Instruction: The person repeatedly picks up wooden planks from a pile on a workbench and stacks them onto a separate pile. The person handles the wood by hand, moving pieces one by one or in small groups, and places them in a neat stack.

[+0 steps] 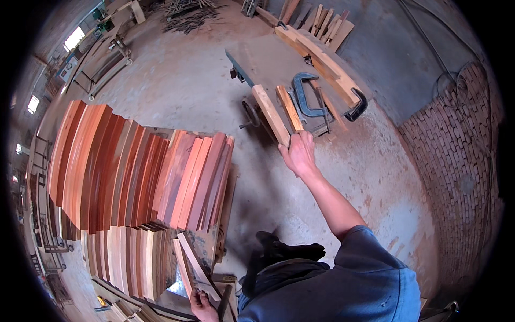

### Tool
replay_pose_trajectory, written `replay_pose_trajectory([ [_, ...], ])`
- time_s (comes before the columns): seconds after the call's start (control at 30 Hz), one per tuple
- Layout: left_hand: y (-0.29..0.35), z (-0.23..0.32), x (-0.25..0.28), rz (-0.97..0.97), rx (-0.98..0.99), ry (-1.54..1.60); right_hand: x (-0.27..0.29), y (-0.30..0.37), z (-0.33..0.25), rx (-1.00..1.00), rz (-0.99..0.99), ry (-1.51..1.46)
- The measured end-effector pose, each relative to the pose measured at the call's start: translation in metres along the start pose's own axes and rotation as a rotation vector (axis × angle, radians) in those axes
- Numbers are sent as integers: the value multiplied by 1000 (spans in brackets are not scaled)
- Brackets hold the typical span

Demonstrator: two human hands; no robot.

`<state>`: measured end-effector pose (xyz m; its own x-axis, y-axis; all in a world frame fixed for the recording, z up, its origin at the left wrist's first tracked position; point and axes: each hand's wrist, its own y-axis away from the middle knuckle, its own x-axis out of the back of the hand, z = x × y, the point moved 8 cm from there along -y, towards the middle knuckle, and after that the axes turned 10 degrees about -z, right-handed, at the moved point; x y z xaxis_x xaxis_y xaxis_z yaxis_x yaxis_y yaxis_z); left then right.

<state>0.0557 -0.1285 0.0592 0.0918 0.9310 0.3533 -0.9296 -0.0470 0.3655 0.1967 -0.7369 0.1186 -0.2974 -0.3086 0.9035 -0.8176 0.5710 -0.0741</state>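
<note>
Hand and Workpiece Positions, Head View

At far left, I observe a tall upper row of red-brown boards [88, 166] standing side by side. A lower row of boards [126, 260] sits on its nearer side. To the right of that row, two narrow slats [183, 263] lie at an angle to each other. The left hand [203, 307] is at their near ends, fingers curled; I cannot tell whether it grips either slat.

Further right, the right hand [300, 153] holds the near end of a pale strip [270, 114], with the thumb along the left side. The pale strip extends away from the hand toward the worktable [257, 56]. Just right of it, an orange-toned strip [288, 107] reaches the fingers; I cannot tell whether it is gripped too.

Beside this strip, a blue C-clamp [302, 95] lies on the worktable. Along the far right edge is a long timber [322, 61], with a black clamp [359, 106] at its near end. A brick stack [456, 123] stands at far right.
</note>
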Motion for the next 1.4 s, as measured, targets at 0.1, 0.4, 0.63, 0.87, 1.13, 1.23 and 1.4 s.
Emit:
replay_pose_trajectory([
  [0.1,1,1,3,-12,85,-34,-13,-14,22,-75,66,40],
  [0.4,17,33,9,43,112,-314,-40,-38,59,-196,-47,114],
  [0.63,25,3,18,70,198,-228,-35,-76,52,-181,-17,204],
  [0.87,39,-17,26,85,262,-198,-48,-107,53,-170,24,292],
  [1.13,58,-44,36,31,337,-270,-47,-108,54,-162,8,243],
  [1.23,64,-125,55,90,197,104,-40,-92,51,-145,-20,215],
  [1.4,74,-52,37,21,384,-305,-31,-51,100,-171,145,-11],
])
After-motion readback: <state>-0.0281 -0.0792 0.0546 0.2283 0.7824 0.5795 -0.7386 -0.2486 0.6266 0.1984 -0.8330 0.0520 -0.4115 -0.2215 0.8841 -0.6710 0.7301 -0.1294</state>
